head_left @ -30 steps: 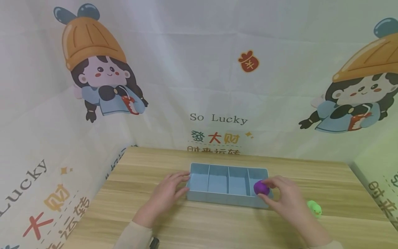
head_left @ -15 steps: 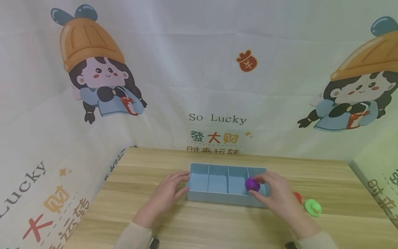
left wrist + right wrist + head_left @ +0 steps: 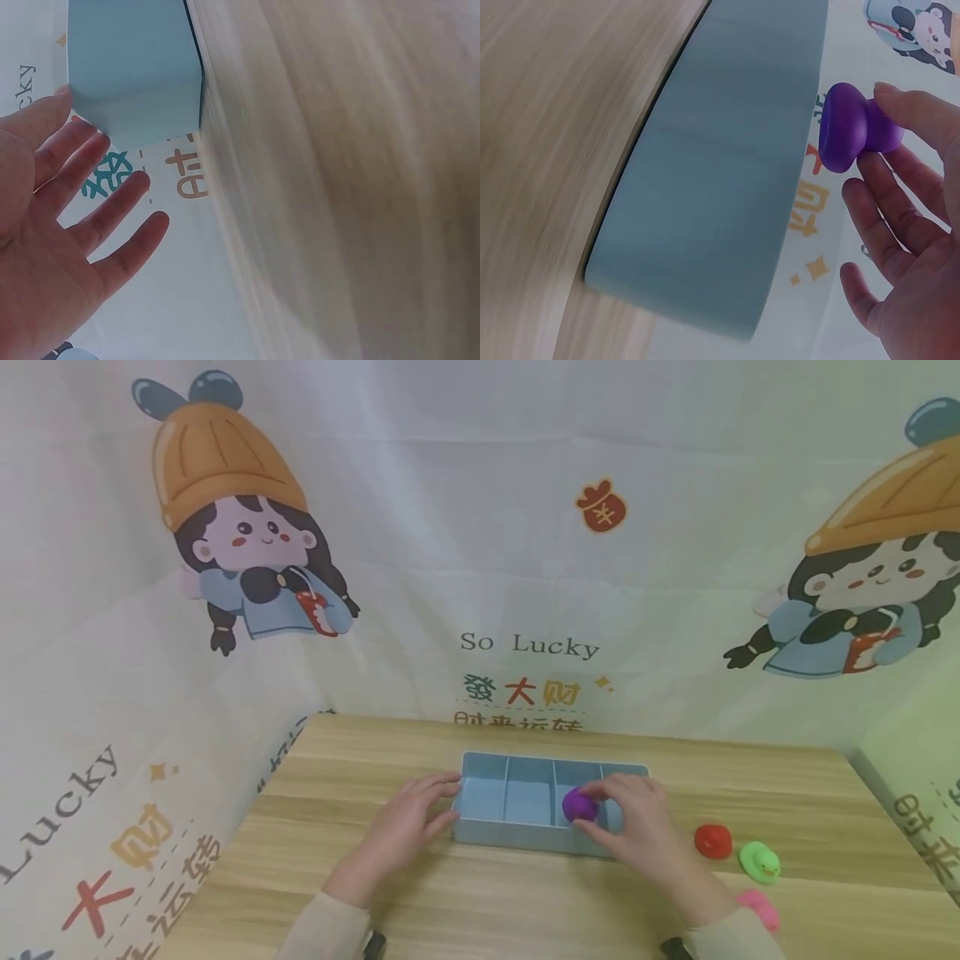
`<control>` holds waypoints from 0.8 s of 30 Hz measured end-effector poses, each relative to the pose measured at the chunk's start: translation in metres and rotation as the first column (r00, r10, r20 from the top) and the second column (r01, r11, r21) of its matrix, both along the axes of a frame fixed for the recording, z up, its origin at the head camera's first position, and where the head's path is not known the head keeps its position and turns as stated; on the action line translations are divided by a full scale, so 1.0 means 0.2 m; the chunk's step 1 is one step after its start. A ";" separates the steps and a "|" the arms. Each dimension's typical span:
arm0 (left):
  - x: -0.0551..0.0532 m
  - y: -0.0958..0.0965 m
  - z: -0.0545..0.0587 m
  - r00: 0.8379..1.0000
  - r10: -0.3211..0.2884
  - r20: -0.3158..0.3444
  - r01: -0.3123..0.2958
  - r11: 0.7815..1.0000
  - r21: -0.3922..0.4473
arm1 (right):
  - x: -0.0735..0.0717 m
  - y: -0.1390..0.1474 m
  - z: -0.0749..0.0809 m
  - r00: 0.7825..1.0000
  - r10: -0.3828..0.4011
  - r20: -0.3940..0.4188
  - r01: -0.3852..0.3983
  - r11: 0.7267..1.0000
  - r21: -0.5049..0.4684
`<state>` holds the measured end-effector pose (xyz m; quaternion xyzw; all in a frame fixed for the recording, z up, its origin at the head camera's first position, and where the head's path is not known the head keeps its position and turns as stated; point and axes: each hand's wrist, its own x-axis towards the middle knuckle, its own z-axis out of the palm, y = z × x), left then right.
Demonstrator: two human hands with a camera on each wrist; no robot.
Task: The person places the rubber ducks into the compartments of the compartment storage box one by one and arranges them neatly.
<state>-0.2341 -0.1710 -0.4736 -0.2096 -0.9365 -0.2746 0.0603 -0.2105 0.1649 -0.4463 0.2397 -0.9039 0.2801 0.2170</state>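
Observation:
My right hand (image 3: pixel 633 814) pinches a small purple rubber duck (image 3: pixel 580 806) between thumb and fingertips. In the head view the duck overlaps the third compartment from the left of a blue divided box (image 3: pixel 513 835). The right wrist view has the purple duck (image 3: pixel 845 127) above the box's rim, its flat base turned toward the box (image 3: pixel 697 172). My left hand (image 3: pixel 408 814) is at the box's left end with fingers extended. In the left wrist view, the left hand's (image 3: pixel 67 210) thumb and some fingertips lie right at the box's edge (image 3: pixel 135 75), the other fingers spread.
A red toy (image 3: pixel 713 842), a green rubber duck (image 3: pixel 760 862) and a pink toy (image 3: pixel 759 910) lie right of the box on the wooden table (image 3: pixel 480 902). A printed cloth (image 3: pixel 420 527) hangs behind the table and along its sides.
My right hand has moved left with the purple duck, from the box's rightmost compartment to over the third. The red and pink toys have come into view. My left hand stays at the box's end.

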 end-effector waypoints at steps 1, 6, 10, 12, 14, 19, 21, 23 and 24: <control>0.00 0.00 0.00 1.000 0.000 0.002 0.000 1.000 0.000 | 0.00 -0.01 0.00 1.000 -0.002 0.002 0.002 1.000 0.000; 0.02 0.00 0.00 1.000 0.004 0.015 -0.004 1.000 0.005 | -0.01 -0.07 0.00 1.000 -0.003 0.007 0.003 1.000 0.000; 0.02 -0.01 0.00 1.000 0.009 0.017 -0.009 1.000 0.008 | -0.03 -0.12 -0.01 1.000 0.002 -0.004 -0.002 1.000 0.002; 0.02 -0.01 -0.01 1.000 0.009 0.018 -0.010 1.000 0.009 | -0.03 -0.15 -0.01 1.000 0.007 -0.010 -0.008 1.000 -0.004; 0.02 -0.01 -0.01 1.000 0.012 0.012 -0.012 1.000 0.008 | -0.04 -0.17 -0.01 1.000 0.012 -0.010 -0.012 1.000 -0.009; 0.01 -0.01 -0.01 1.000 0.016 0.001 -0.016 1.000 0.001 | -0.07 -0.21 0.00 1.000 0.024 -0.007 -0.024 1.000 -0.018; 0.01 -0.01 -0.01 1.000 0.014 0.002 -0.014 1.000 0.000 | -0.08 -0.22 0.00 1.000 0.028 -0.004 -0.028 0.999 -0.020; 0.01 -0.01 -0.01 1.000 0.015 0.001 -0.015 1.000 0.002 | -0.09 -0.24 0.00 0.999 0.034 0.001 -0.034 0.999 -0.022; 0.00 0.00 -0.01 1.000 0.015 0.003 -0.015 1.000 0.004 | -0.10 -0.24 -0.01 0.999 0.036 0.004 -0.036 0.999 -0.024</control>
